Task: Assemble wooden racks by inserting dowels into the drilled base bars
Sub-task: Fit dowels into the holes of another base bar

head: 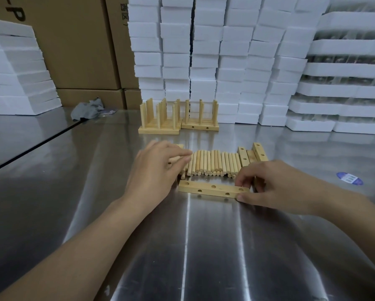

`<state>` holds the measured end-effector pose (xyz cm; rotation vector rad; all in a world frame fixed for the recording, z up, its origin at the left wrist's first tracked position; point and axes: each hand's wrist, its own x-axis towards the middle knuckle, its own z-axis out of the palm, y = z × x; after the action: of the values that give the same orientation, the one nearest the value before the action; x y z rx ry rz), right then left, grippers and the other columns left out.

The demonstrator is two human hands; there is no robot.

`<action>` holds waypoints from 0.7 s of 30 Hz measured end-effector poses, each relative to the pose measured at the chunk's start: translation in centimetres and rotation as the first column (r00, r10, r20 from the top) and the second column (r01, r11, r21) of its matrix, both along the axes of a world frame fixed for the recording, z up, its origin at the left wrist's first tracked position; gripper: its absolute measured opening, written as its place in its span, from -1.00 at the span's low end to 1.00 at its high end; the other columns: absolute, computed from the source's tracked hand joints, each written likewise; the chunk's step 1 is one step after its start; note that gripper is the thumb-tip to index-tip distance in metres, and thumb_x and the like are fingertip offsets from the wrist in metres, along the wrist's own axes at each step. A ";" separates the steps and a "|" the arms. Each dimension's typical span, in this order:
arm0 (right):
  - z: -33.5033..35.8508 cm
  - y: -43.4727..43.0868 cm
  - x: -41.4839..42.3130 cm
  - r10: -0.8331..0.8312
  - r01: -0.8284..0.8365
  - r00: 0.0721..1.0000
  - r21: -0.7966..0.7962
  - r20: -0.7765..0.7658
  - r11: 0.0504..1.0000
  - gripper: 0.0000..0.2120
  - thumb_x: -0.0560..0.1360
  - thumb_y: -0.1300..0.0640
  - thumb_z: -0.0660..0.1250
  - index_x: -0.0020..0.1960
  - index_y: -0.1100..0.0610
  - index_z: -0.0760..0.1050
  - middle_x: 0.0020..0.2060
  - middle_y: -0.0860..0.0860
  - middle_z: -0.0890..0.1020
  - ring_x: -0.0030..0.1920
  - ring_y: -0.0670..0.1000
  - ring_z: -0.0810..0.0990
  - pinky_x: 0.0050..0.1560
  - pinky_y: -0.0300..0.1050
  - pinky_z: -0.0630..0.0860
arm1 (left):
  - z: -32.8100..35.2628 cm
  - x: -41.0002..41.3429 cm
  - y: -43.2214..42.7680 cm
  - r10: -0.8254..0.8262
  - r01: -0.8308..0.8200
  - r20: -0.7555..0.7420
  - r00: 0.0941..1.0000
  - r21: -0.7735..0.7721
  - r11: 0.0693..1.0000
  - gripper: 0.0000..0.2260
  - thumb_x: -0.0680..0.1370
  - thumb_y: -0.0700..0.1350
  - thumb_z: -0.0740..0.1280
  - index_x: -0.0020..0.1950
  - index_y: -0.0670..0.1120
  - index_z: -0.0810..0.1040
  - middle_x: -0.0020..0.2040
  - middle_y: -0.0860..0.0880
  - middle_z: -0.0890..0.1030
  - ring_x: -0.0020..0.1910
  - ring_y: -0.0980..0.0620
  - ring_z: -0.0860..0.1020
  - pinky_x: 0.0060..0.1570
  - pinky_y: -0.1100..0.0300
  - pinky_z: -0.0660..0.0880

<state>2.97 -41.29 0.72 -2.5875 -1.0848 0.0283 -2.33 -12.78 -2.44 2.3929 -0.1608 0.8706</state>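
Drilled wooden bar pinched by the right hand; round dowels behind it touched by the straight-fingered left hand; steel bench beneath.

table: shiny steel top, light reflects in streaks | back: tall stacks of white foam blocks | back left: brown cardboard boxes | before boxes: crumpled grey cloth
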 end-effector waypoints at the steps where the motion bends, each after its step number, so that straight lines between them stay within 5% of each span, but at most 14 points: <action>1: 0.1 -0.1 0.0 0.004 -0.004 1.000 -0.008 -0.002 1.000 -0.85 0.51 -0.19 0.47 0.03 -0.19 0.63 -0.11 -0.22 0.65 -0.12 -0.10 0.58 -0.11 -0.18 0.51 | 0.2 -0.1 -0.1 0.004 -0.002 0.043 0.999 -0.045 0.999 -0.78 0.64 0.09 0.39 0.24 0.16 0.74 0.06 0.26 0.67 0.11 0.24 0.49 0.13 0.24 0.42; 4: 0.6 -0.5 -0.1 0.018 -0.019 0.999 -0.030 -0.039 0.999 -0.86 0.49 -0.18 0.50 -0.02 -0.18 0.62 -0.11 -0.27 0.63 -0.10 -0.12 0.59 -0.12 -0.22 0.51 | 0.9 -0.1 -0.2 -0.018 0.048 0.099 0.995 -0.301 0.952 -0.83 0.68 -0.01 0.39 0.17 0.11 0.76 -0.03 0.26 0.72 0.03 0.33 0.57 -0.05 0.46 0.41; 7: 1.4 -1.0 -0.2 0.005 -0.014 0.995 -0.097 -0.098 0.995 -0.86 0.46 -0.15 0.53 -0.05 -0.17 0.61 -0.15 -0.24 0.64 -0.12 -0.13 0.59 -0.13 -0.26 0.49 | 1.4 -0.1 -0.5 -0.054 0.089 0.082 0.995 -0.530 0.843 -0.83 0.71 -0.03 0.36 0.08 0.09 0.77 -0.05 0.19 0.75 0.03 0.24 0.65 -0.01 0.36 0.52; 12: 2.9 -1.9 -0.6 -0.045 0.018 0.993 -0.236 -0.110 0.972 -0.76 0.40 -0.26 0.55 -0.01 -0.23 0.61 -0.08 -0.30 0.63 -0.11 -0.16 0.60 -0.15 -0.30 0.49 | 1.8 -0.5 -0.8 -0.117 0.125 0.055 0.992 -0.644 0.755 -0.80 0.71 0.01 0.34 0.05 0.09 0.77 -0.07 0.13 0.76 0.04 0.23 0.68 0.09 0.29 0.50; 16: 2.7 -0.8 -1.2 0.005 0.012 0.986 0.104 -0.165 0.994 -0.80 0.46 -0.23 0.53 -0.02 -0.15 0.69 -0.16 -0.17 0.67 -0.22 -0.18 0.59 -0.18 -0.30 0.49 | 2.0 -0.9 -1.4 -0.183 0.176 0.058 0.981 -0.650 0.739 -0.79 0.71 -0.02 0.35 0.03 0.07 0.78 -0.09 0.08 0.77 -0.03 0.26 0.67 0.09 0.40 0.51; 21: 1.7 2.0 -2.9 0.153 -0.015 0.948 0.438 -0.280 0.899 -0.73 0.59 -0.26 0.39 -0.02 -0.10 0.73 -0.23 -0.14 0.67 -0.29 -0.22 0.53 -0.25 -0.32 0.46 | 2.2 -1.6 -2.3 -0.239 0.216 0.044 0.970 -0.607 0.765 -0.81 0.71 -0.04 0.35 0.05 0.07 0.78 -0.06 0.06 0.78 0.01 0.20 0.70 0.06 0.43 0.52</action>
<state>0.03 -39.30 2.47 -2.0539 -0.9587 0.1866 -3.96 -15.05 -0.29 1.7327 -0.1281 0.6362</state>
